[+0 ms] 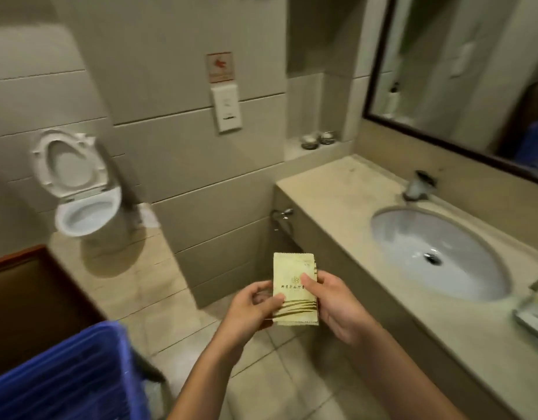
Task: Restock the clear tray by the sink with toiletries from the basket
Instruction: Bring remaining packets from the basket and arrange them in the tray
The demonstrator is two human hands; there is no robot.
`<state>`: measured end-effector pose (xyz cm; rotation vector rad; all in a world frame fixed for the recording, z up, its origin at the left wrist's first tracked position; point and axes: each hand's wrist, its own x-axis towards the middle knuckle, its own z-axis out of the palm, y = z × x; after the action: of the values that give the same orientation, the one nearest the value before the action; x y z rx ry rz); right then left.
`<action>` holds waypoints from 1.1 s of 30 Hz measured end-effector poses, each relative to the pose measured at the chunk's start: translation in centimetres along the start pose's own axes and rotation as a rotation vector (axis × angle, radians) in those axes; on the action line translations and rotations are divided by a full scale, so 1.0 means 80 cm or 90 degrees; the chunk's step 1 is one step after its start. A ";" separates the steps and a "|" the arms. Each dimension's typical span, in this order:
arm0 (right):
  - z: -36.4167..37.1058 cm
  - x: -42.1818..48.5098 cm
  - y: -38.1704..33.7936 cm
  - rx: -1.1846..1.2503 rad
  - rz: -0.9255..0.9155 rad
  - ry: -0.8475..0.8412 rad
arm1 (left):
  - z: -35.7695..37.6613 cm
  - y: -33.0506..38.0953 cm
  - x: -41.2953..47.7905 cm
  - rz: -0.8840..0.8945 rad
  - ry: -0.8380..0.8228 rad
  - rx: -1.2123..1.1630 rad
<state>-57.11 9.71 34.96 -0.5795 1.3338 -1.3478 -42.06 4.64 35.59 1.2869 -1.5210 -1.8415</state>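
Fingers (278, 298) of the left hand (249, 303) and right hand (337, 301) pinch what looks like a small stack of pale yellow sachets (295, 294), thumbs on the front, over the floor (177, 298) just off the tabletop's (337, 189) front edge. Square the stack first, I judge, then carry it past the sink (437, 253) to the clear tray (532, 313) at the tabletop's right edge. The print shows a gold emblem, a row of Chinese characters too blurred to read, and brown wavy stripes.

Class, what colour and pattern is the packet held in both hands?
The packet is pale yellow, with brown wavy stripes across its lower part. It shows best in the head view.
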 end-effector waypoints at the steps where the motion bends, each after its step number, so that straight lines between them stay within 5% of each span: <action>1: -0.036 -0.009 -0.007 -0.002 -0.009 0.029 | 0.036 0.003 0.009 -0.002 -0.042 -0.002; 14: -0.373 -0.177 -0.029 -0.010 -0.046 0.368 | 0.424 -0.008 0.036 -0.006 -0.281 -0.007; 21: -0.452 -0.226 -0.003 0.181 -0.053 0.460 | 0.530 -0.022 0.038 -0.083 -0.386 0.060; 27: -0.520 -0.238 0.017 0.165 0.021 0.512 | 0.595 -0.012 0.089 -0.103 -0.416 0.129; 33: -0.601 -0.233 -0.012 0.129 0.037 0.626 | 0.666 0.014 0.174 -0.065 -0.683 0.268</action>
<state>-95.24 44.11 30.30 0.3318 1.9095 -1.7744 -94.15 21.53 29.76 0.4460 -2.4913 -2.5503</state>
